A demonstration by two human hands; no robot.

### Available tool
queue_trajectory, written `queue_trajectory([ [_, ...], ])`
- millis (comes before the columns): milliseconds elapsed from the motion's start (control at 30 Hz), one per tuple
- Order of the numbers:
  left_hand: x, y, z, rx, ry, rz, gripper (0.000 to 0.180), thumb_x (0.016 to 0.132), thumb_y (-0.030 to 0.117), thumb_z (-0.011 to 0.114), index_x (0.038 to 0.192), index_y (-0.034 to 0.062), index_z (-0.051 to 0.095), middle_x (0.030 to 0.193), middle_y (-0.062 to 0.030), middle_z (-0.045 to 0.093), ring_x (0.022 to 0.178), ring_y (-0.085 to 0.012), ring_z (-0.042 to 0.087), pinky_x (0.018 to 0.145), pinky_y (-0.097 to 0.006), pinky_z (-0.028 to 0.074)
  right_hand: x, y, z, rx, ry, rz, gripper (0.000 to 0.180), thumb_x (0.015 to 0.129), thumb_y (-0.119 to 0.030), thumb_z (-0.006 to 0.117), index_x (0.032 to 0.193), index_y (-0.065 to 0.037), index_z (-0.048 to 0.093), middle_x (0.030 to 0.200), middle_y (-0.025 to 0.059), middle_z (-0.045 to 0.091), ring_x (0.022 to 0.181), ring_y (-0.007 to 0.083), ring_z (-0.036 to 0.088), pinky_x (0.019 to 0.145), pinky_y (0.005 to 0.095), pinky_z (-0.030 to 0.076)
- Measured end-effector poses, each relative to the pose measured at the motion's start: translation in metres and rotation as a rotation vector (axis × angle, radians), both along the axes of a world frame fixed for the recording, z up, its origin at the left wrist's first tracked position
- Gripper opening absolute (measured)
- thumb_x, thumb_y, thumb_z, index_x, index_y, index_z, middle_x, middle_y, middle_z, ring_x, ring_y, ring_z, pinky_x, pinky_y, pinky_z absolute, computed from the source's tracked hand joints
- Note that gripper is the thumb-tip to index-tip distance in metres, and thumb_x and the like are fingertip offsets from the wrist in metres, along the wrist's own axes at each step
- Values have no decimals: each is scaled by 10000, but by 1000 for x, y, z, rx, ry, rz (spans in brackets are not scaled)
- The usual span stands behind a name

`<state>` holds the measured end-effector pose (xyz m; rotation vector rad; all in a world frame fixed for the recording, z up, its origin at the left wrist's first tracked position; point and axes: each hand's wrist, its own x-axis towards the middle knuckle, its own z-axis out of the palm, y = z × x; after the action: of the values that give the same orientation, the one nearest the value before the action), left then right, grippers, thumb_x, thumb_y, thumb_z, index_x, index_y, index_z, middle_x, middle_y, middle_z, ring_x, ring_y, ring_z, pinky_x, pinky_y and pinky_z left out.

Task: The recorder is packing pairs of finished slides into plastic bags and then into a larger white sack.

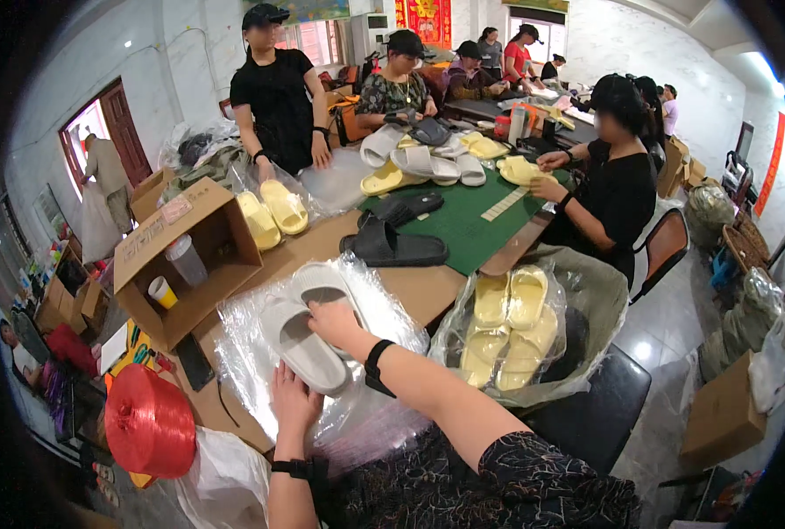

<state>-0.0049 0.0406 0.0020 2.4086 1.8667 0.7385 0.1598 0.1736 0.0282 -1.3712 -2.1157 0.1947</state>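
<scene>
- The left hand (294, 398) lay flat, fingers spread open, pressing on the near end of a pale grey slide sandal (302, 346); it gripped nothing.
- The right hand (335, 323) rested palm-down, fingers loosely curled over the strap of the same sandal, touching it rather than clasping it.
- A second grey sandal (322, 284) lay just behind the first, both sitting on a sheet of clear plastic wrap (242, 348) spread over the near edge of the wooden table (428, 291).
- To the person's right, a clear bag of yellow sandals (505, 328) bulged over the table's edge, close beside the right forearm and crowding that side.
- On the left stood an open cardboard box (190, 256) lying on its side with a plastic bottle and a small cup inside, hemming in the plastic sheet.
- A red spool of twine (148, 421) sat near the left wrist, at the table's corner.
- Farther back, a black sandal (394, 249) lay at the edge of a green mat (472, 225), well apart from the hands.
- Another yellow pair (271, 212) sat in plastic before a standing person in black (278, 93).
- A seated person in black (609, 176) handled yellow sandals across the table.
</scene>
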Motion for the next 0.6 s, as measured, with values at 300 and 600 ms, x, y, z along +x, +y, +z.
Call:
queue_trajectory([
  [300, -1, 0, 0, 2, 37, 8, 570, 836, 355, 583, 1294, 15, 578, 1430, -202, 491, 1368, -402, 379, 1170, -507, 232, -10, 0, 6, 8, -157, -87, 438, 888, -425, 610, 1034, -13, 587, 838, 151, 717, 804, 322, 715, 684, 430, 549],
  [600, -5, -5, -3, -5, 32, 11, 574, 859, 371, 567, 1319, 27, 564, 1426, -196, 497, 1380, -393, 365, 1181, -494, 215, 2, -3, 23, -252, -31, 93, 541, 921, -429, 481, 1156, 50, 577, 971, 279, 687, 933, 432, 663, 854, 496, 508],
])
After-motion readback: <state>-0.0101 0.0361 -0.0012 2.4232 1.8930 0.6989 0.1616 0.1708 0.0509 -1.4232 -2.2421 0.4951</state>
